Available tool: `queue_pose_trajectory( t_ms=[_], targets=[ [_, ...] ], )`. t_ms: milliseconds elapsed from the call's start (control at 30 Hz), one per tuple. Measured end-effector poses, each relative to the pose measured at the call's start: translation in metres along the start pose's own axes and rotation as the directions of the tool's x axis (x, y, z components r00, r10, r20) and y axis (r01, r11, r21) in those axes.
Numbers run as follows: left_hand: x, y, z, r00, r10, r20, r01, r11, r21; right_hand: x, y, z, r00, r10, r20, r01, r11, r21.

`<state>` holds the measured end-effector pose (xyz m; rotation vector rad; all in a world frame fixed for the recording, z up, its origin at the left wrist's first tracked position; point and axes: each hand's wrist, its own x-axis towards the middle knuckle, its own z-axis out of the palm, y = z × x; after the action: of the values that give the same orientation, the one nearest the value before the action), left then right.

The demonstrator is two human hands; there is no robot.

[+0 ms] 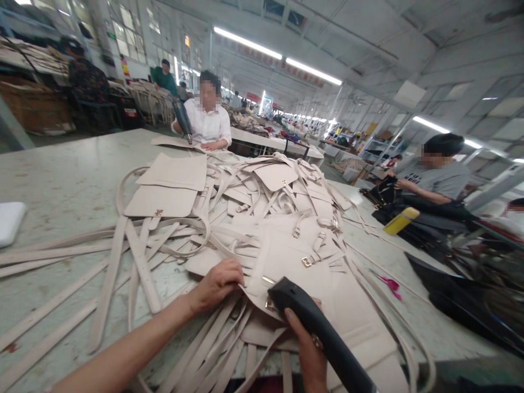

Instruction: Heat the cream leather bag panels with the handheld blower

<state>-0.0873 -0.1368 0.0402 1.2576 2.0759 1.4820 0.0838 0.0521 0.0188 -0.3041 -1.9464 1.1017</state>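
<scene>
My left hand [221, 281] is closed, pinching the edge of a beige leather-like bag panel [282, 245] with buckles and short straps on it. My right hand [307, 344] is wrapped around a black heat gun [317, 322]. Its head lies over the panel near a gold buckle [269, 303], and a thin metal tip points left towards my left hand. Part of my right hand's grip is hidden behind the tool. Loose beige straps [213, 338] hang below the panel, and more straps [139, 262] lie to the left.
A heap of beige bag pieces [278, 180] covers the middle of the table [61, 180]. Across it, a person in white [208, 125] works with another heat gun [183, 121]. At right, a person in grey [438, 174] handles black pieces near a yellow object [401, 220].
</scene>
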Motion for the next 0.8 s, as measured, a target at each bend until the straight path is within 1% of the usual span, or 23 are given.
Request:
queue_pose_trajectory(
  t_ms=[100, 200, 300, 400, 467, 533, 667, 733, 800],
  targets=[
    [0.019, 0.007, 0.001, 0.992, -0.001, 0.130, 0.000, 1.000, 0.002, 0.001, -0.013, 0.001, 0.996, -0.077, 0.048, 0.079, 0.996, -0.038],
    [0.034, 0.009, 0.012, 0.974, 0.020, 0.225, -0.021, 1.000, 0.006, -0.004, -0.022, 0.014, 0.982, -0.178, 0.058, 0.180, 0.983, -0.035],
    [0.043, 0.007, 0.020, 0.951, 0.053, 0.306, -0.056, 0.998, 0.003, -0.010, -0.020, 0.031, 0.966, -0.259, 0.022, 0.260, 0.966, -0.015],
    [0.046, 0.001, 0.022, 0.923, 0.098, 0.372, -0.100, 0.995, -0.014, -0.012, -0.010, 0.040, 0.964, -0.265, 0.001, 0.264, 0.964, -0.031],
    [0.046, -0.002, 0.022, 0.908, 0.115, 0.403, -0.114, 0.993, -0.028, -0.011, -0.003, 0.039, 0.968, -0.251, -0.014, 0.249, 0.965, -0.076],
    [0.046, -0.005, 0.022, 0.900, 0.118, 0.419, -0.114, 0.993, -0.036, -0.011, 0.002, 0.034, 0.964, -0.264, -0.027, 0.260, 0.960, -0.109],
    [0.048, -0.009, 0.023, 0.898, 0.088, 0.431, -0.081, 0.996, -0.034, -0.015, 0.006, 0.026, 0.957, -0.291, 0.017, 0.291, 0.954, -0.076],
    [0.051, -0.012, 0.023, 0.896, 0.063, 0.439, -0.055, 0.998, -0.031, -0.016, 0.007, 0.028, 0.949, -0.314, 0.035, 0.316, 0.947, -0.058],
    [0.053, -0.017, 0.023, 0.894, 0.036, 0.448, -0.027, 0.999, -0.026, -0.015, 0.009, 0.032, 0.935, -0.353, 0.017, 0.354, 0.934, -0.044]
  ],
)
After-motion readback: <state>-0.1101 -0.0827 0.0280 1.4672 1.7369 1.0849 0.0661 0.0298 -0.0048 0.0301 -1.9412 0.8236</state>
